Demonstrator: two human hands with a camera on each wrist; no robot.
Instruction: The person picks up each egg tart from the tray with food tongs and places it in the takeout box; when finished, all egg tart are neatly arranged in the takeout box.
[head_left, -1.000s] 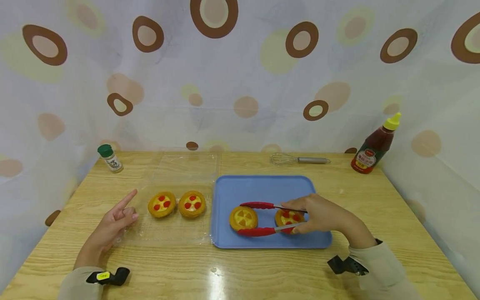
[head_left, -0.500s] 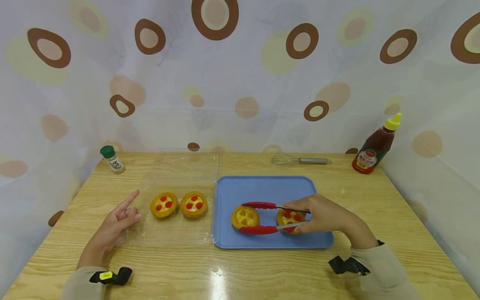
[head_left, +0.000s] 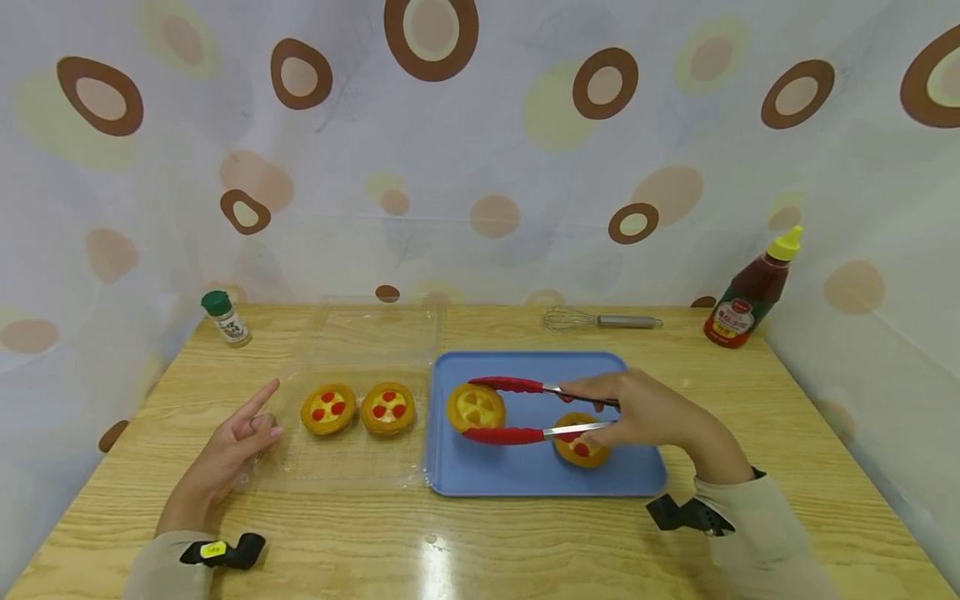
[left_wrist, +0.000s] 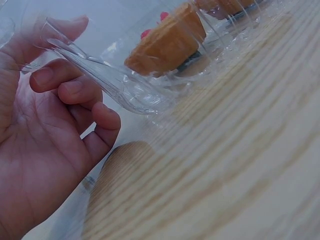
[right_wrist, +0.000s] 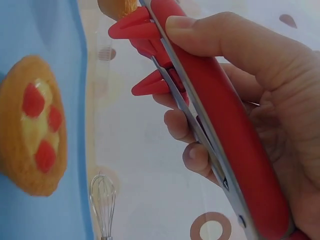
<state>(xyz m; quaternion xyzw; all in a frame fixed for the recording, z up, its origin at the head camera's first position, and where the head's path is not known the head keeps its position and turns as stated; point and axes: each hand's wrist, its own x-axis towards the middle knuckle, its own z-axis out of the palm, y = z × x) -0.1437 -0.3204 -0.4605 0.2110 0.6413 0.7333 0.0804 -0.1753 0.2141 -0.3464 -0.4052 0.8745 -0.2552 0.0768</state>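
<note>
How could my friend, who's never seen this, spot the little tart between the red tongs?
Find the blue tray on the wooden table, just right of the clear plastic box in the head view. Look over its left side, between the red tips of the tongs. That tart has only yellow topping; the other three tarts have red pieces.
</note>
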